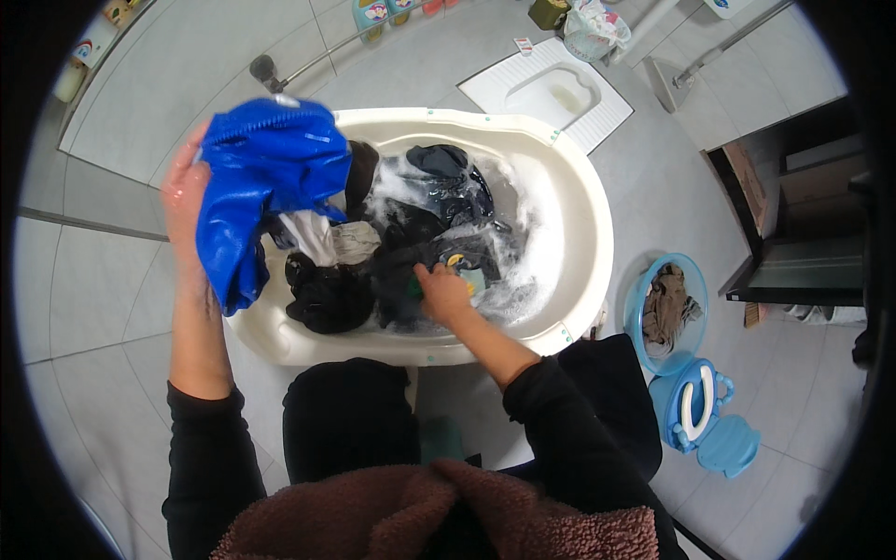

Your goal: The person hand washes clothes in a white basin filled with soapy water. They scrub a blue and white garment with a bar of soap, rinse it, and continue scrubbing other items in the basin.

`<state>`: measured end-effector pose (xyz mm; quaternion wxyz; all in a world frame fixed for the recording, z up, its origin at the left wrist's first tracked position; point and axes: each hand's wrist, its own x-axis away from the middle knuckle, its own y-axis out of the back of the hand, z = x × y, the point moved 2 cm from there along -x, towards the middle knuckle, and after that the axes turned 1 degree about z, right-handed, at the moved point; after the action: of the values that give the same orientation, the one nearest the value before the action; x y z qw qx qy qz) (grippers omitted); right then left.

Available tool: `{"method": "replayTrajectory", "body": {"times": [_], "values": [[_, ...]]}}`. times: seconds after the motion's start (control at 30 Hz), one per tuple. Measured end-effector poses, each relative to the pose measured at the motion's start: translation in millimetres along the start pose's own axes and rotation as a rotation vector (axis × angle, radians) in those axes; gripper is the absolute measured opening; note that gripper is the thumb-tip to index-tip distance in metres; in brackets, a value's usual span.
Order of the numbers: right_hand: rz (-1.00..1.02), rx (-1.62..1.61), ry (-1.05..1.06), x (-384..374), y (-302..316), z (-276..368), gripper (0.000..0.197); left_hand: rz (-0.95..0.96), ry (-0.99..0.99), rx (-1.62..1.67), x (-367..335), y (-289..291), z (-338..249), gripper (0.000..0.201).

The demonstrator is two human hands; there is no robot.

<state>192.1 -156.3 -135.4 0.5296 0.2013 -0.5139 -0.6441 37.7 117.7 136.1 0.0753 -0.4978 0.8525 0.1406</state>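
Note:
A wet, shiny blue garment (271,177) hangs bunched from my left hand (185,187), lifted over the left end of a cream baby bathtub (588,224). My fingers wrap its left side and are partly hidden by the cloth. Down in the sudsy water, my right hand (444,293) grips a dark garment with a yellow and green print (462,265); its fingertips are partly hidden. Around it lie soaked dark clothes (443,191), a black bundle (327,299) and a whitish cloth (355,243).
A squat toilet (560,98) is set in the tiled floor beyond the tub. At the right stand a blue basin (635,322) holding brown clothes and a blue child's potty (672,411). A shower head (264,70) and bottles (371,17) are along the far wall.

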Motion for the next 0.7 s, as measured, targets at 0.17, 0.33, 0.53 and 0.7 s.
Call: {"method": "replayTrajectory", "body": {"times": [0.17,0.33,0.53,0.7], "values": [[-0.098,-0.151,-0.102,16.9,-22.4,31.8,0.064,0.098,-0.104,0.274,11.4,-44.3,-35.9,0.039],[-0.274,-0.735,-0.145,25.3,-36.0,-20.1,0.048,0.622,-0.483,-0.243,50.6,-119.2,24.6,0.054],[-0.533,-1.656,-0.921,39.4,-8.3,-130.0,0.021,1.272,-0.224,-0.742,153.8,-161.4,170.5,0.067],[-0.535,-1.214,-0.563,19.0,25.8,-118.9,0.025,1.108,-0.24,-0.692,176.5,-155.9,204.6,0.071]]}}
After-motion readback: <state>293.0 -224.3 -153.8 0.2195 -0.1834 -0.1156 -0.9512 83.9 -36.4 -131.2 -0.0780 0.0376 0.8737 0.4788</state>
